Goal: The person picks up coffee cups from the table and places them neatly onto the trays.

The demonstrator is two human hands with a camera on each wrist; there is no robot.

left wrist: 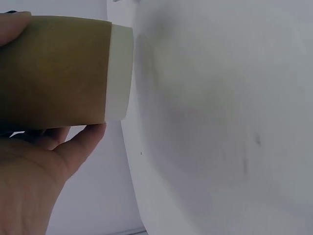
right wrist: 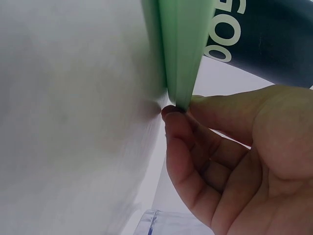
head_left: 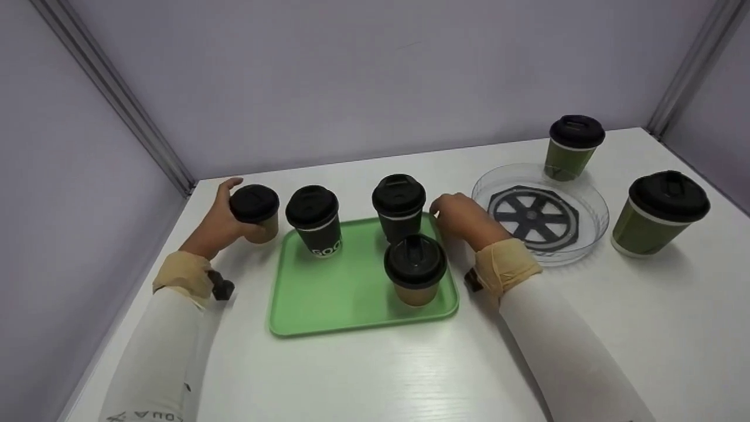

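At the left of the table my left hand (head_left: 218, 230) grips a brown paper coffee cup (head_left: 268, 227) with a black lid, thumb and fingers around its sides. The cup's white base band (left wrist: 119, 73) shows close to the table in the left wrist view; whether it touches is unclear. With thumb and fingers, my right hand (head_left: 466, 220) pinches the rim of the green tray (head_left: 334, 293) near its far right corner. Standing on the tray are two dark lettered cups, one at left (head_left: 313, 214) and one at right (head_left: 399, 202), plus another brown cup (head_left: 415, 272) in front.
Right of the tray sits a round clear plastic dish (head_left: 548, 258) with a black spoked pattern in its bottom. One green cup (head_left: 567, 158) stands behind it, another (head_left: 650, 228) at the right. Walls (head_left: 375, 76) enclose the table's back and sides.
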